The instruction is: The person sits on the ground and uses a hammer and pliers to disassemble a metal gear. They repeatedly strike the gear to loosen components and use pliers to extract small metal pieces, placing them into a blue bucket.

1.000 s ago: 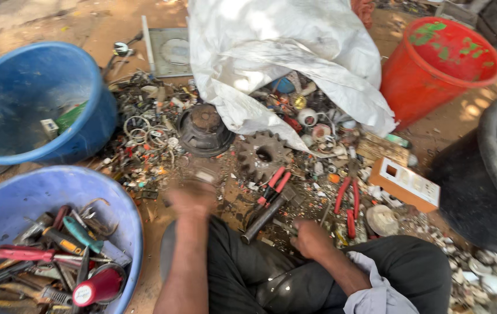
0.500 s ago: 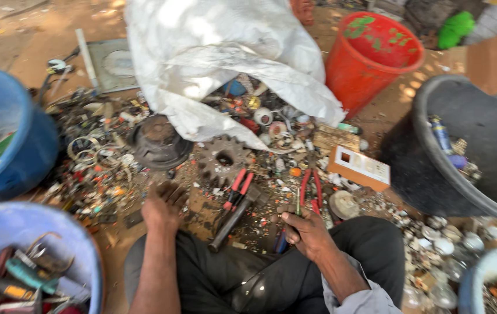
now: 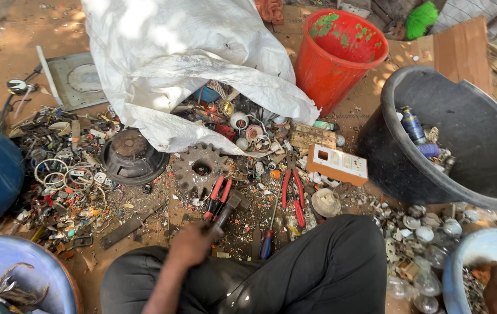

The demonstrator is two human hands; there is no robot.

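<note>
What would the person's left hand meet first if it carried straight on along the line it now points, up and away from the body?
Probably the dark tool its fingers already touch, with the red-handled pliers beside it; beyond lies the toothed gear wheel. The left hand points up and right, though depth is hard to judge.

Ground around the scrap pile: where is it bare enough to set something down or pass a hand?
Bare dirt lies top left, beyond the grey metal plate, and between the red bucket and black tub. From the toothed gear to the red-handled pliers, scrap is packed tight.
</note>
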